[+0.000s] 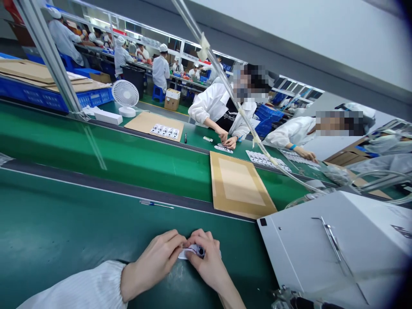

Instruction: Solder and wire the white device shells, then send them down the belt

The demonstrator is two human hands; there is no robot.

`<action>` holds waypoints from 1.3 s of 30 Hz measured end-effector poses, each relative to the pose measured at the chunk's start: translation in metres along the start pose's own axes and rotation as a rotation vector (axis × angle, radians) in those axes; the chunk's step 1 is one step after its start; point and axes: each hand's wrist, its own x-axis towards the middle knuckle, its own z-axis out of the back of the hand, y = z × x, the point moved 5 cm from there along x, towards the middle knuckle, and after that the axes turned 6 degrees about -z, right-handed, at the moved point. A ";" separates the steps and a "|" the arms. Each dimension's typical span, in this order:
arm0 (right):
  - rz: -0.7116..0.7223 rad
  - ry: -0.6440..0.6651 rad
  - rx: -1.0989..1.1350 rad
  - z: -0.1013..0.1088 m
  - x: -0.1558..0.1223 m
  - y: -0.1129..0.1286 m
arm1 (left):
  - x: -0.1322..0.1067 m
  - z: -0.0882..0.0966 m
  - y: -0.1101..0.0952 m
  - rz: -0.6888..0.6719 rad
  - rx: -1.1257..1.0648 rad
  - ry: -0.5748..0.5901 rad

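My left hand and my right hand meet low in the view, just above the green conveyor belt. Between their fingertips they pinch a small white paper piece with a dark round spot and a thin reddish line. My fingers hide most of it, so its exact form cannot be made out. A white gathered sleeve covers my left forearm.
A ballpoint pen lies on the belt ahead of my hands. A cardboard sheet sits beyond it. A white panel with a metal clip fills the lower right. Co-workers in white coats handle label sheets across the belt.
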 end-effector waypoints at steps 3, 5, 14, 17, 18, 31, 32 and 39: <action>-0.018 0.034 -0.023 0.000 -0.001 0.001 | -0.002 -0.004 0.004 -0.053 0.030 -0.050; -0.029 0.044 -0.036 0.000 -0.001 0.001 | -0.003 -0.008 0.004 -0.117 0.057 -0.049; -0.026 0.005 -0.081 0.002 -0.007 0.002 | -0.002 -0.010 0.001 -0.148 -0.077 -0.012; -0.015 0.004 -0.073 0.002 -0.008 0.002 | 0.001 -0.011 0.004 -0.056 -0.129 -0.018; -0.012 0.004 -0.068 0.002 -0.009 0.001 | 0.002 -0.012 0.004 -0.042 -0.145 -0.012; 0.013 -0.004 -0.006 0.001 -0.011 0.000 | 0.008 -0.012 0.006 0.022 -0.202 0.018; 0.015 0.000 -0.005 0.001 -0.011 0.000 | 0.008 -0.013 0.007 0.025 -0.204 0.016; 0.000 0.011 -0.030 0.001 -0.010 0.005 | 0.013 -0.011 0.007 0.143 -0.200 0.055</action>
